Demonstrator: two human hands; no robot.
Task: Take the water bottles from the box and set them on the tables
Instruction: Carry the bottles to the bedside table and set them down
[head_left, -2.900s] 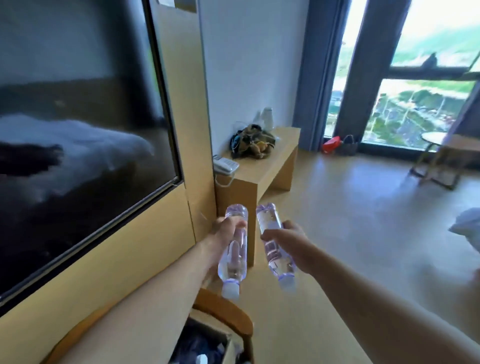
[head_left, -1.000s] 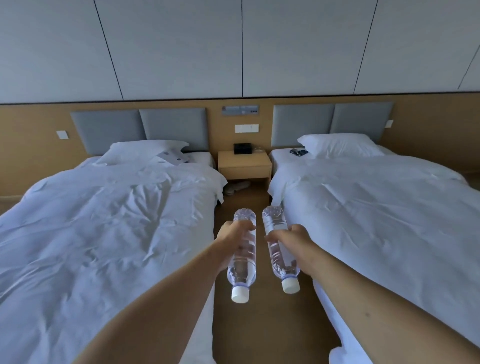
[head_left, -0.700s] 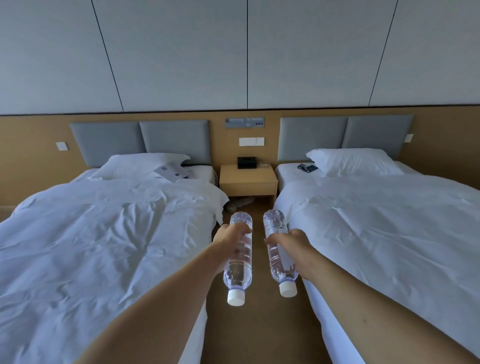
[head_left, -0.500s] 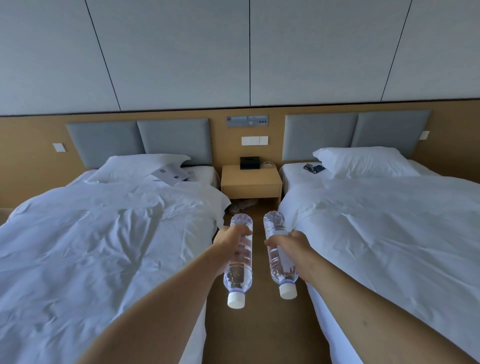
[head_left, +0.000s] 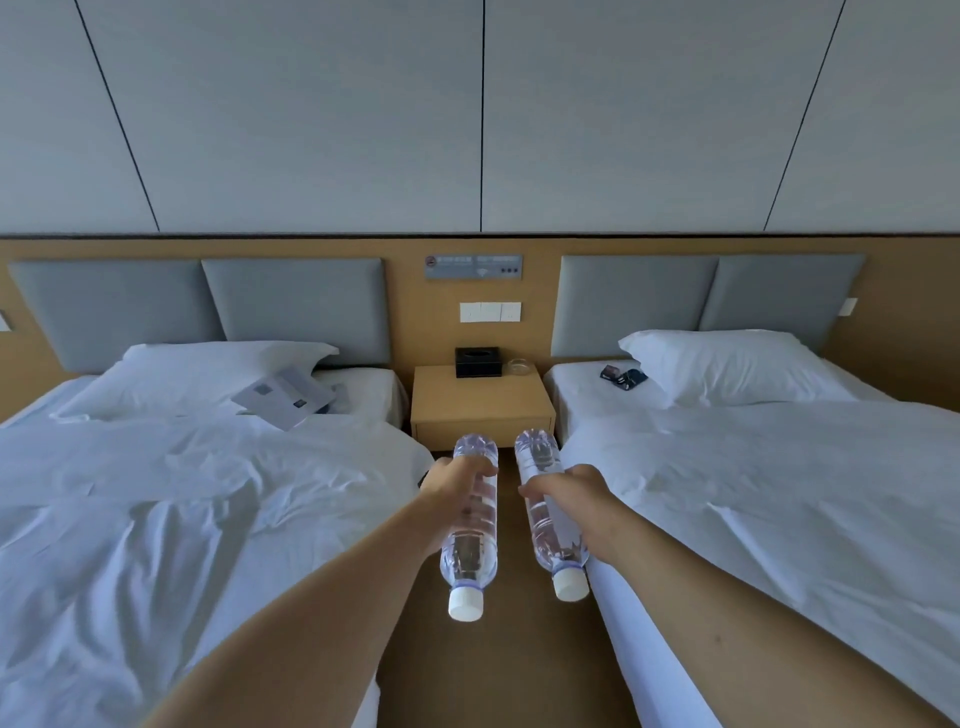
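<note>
- The left hand (head_left: 454, 486) is wrapped around a clear water bottle (head_left: 470, 525), held out in front with its white cap pointing back toward the person.
- The right hand (head_left: 571, 493) grips a second water bottle (head_left: 545, 499) the same way, just beside the first; the two bottles do not touch.
- Both bottles hang in the air above the brown floor (head_left: 511, 670) of the aisle between two white-sheeted beds.
- Ahead, at the end of the aisle, stands a wooden bedside table (head_left: 480, 397) carrying a black tissue box (head_left: 478, 362) and a glass ashtray (head_left: 519, 366) at its back edge.
- Judged step: carrying the bottles to the table. The next move calls for walking closer, turning each bottle cap-up, and standing it on the bare front part of the tabletop.
</note>
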